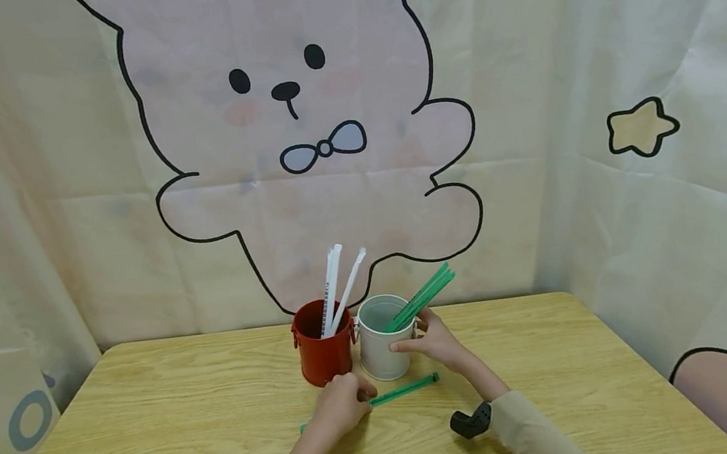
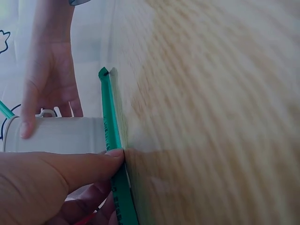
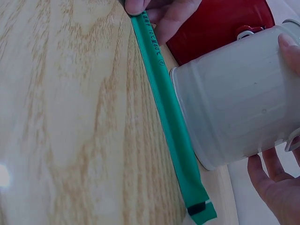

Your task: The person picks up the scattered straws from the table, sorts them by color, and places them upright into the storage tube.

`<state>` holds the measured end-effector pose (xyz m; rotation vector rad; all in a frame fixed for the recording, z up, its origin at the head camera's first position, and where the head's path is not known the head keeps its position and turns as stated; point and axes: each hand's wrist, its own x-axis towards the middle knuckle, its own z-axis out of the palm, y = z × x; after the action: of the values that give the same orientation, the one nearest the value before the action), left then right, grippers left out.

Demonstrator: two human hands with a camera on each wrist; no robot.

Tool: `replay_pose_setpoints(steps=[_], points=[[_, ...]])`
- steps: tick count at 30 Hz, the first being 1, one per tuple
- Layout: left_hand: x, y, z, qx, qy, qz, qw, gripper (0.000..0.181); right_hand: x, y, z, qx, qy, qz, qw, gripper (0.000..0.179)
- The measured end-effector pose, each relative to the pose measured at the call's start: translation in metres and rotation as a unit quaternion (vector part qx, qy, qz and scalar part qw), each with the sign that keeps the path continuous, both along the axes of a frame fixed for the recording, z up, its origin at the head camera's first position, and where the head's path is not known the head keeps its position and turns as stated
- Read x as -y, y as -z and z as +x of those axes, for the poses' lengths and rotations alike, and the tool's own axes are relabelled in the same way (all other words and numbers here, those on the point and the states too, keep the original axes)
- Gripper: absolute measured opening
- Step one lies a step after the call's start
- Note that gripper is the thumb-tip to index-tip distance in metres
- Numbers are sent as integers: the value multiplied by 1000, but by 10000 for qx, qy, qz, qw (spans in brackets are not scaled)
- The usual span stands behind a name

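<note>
My left hand (image 1: 345,402) pinches a green paper-wrapped straw (image 1: 403,390) between thumb and fingers, low at the tabletop in front of the buckets. Dark printing runs along its wrapper, as the right wrist view shows on the straw (image 3: 164,101). My right hand (image 1: 441,342) grips the white metal bucket (image 1: 385,356) from its right side, thumb on the front wall and fingers round the far side. Several green wrapped straws (image 1: 421,299) lean to the right out of that bucket. Just left of it stands a red bucket (image 1: 326,359) with white wrapped straws (image 1: 332,289) in it.
Both buckets stand upright near the back of a light wooden table (image 1: 189,422). Behind it hangs a curtain (image 1: 495,22) printed with a cartoon animal. Black wrist devices (image 1: 471,422) sit by both sleeves.
</note>
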<state>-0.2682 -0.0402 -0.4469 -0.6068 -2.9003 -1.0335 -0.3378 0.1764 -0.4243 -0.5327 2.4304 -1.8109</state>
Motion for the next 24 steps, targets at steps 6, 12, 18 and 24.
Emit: replay_pose_setpoints(steps=[6, 12, 18, 24], points=[[3, 3, 2, -164, 100, -162, 9997, 13, 2, -10, 9, -2, 5, 65, 10000, 79], [10, 1, 9, -482, 50, -272, 9985, 14, 0, 4, -3, -24, -2, -22, 10000, 80], [17, -6, 13, -345, -23, -120, 9993, 15, -3, 18, -13, -103, 131, -40, 9999, 79], [23, -14, 15, -124, -171, 40, 9998, 17, -3, 15, -12, 60, 58, -42, 10000, 80]])
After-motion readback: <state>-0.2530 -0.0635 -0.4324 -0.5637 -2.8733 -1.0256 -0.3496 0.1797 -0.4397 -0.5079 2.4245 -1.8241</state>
